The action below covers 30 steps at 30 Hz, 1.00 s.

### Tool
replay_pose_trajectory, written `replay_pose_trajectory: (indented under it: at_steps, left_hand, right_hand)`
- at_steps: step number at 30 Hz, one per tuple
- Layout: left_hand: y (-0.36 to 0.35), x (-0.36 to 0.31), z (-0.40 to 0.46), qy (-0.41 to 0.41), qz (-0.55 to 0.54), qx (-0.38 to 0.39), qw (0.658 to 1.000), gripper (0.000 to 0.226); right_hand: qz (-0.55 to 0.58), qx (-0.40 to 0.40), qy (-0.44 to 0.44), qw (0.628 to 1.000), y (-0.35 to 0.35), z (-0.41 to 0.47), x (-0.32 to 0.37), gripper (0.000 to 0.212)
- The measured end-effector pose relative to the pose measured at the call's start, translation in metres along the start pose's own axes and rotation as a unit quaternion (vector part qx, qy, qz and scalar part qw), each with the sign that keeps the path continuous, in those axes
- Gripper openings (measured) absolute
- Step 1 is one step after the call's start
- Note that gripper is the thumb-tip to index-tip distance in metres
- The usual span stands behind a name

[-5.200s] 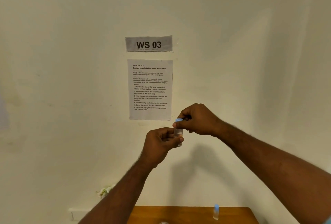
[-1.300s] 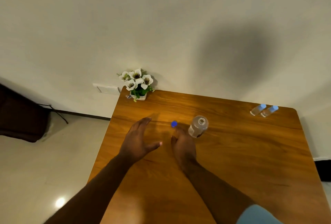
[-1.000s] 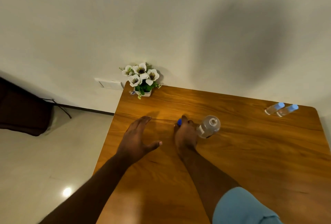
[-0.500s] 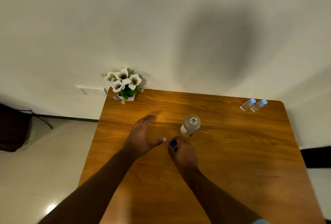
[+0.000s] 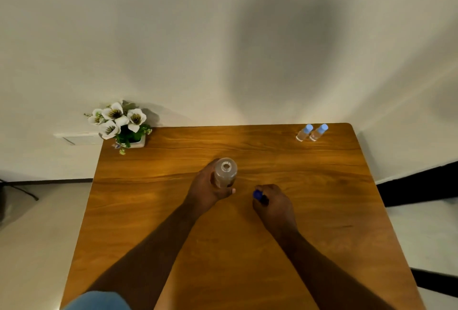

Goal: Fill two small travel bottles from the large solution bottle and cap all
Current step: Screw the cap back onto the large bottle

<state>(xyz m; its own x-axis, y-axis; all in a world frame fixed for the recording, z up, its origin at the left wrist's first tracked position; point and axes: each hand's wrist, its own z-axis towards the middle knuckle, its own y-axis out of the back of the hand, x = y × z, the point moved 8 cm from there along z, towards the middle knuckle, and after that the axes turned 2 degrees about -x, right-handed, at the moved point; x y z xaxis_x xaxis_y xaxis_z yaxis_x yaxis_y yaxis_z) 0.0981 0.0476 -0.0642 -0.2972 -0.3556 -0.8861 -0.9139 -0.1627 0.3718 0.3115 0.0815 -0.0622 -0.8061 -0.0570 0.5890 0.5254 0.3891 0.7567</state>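
Note:
The large clear solution bottle (image 5: 225, 172) stands upright near the middle of the wooden table (image 5: 322, 210), its mouth uncovered. My left hand (image 5: 207, 187) is wrapped around its body. My right hand (image 5: 273, 204) hovers just to the right of it, fingers pinched on the dark blue cap (image 5: 257, 195). Two small travel bottles (image 5: 311, 132) with light blue caps stand side by side at the table's far right corner.
A small pot of white flowers (image 5: 122, 125) sits at the table's far left corner against the white wall. A wall socket plate (image 5: 76, 138) is left of it. Pale floor lies beyond both side edges of the table.
My right hand picked the blue cap up from the table and drew it right. My left hand moved over and closed around the large bottle. Earlier I was capping a small bottle.

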Motion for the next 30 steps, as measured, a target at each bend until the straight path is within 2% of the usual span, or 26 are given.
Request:
replay_pose_trajectory:
  at_steps: [5,9,15,19,26,30]
  left_hand:
    - [-0.003,0.019,0.011,0.044,-0.035,-0.030,0.998,0.084]
    - [0.002,0.015,0.009,0.053,-0.054,-0.051,0.996,0.080]
    - [0.021,-0.038,0.002,-0.004,-0.095,-0.084,0.992,0.072]
    - [0.044,-0.084,-0.005,-0.058,-0.102,-0.109,0.987,0.072]
    - [0.086,-0.164,-0.037,-0.134,-0.116,-0.112,0.978,0.073]
    - [0.106,-0.207,-0.061,-0.167,-0.101,-0.114,0.974,0.062]
  right_hand:
    - [0.053,0.002,0.004,0.999,0.009,0.015,-0.007,0.049]
    - [0.077,-0.013,0.015,0.997,0.030,0.027,0.010,0.041]
    - [0.159,-0.036,0.113,0.980,0.085,0.039,0.086,0.039]
    - [0.176,-0.035,0.219,0.959,0.132,0.033,0.158,0.036]
    - [0.078,-0.033,0.373,0.924,0.203,-0.018,0.259,0.034]
    - [-0.029,-0.043,0.402,0.914,0.240,-0.050,0.303,0.036]
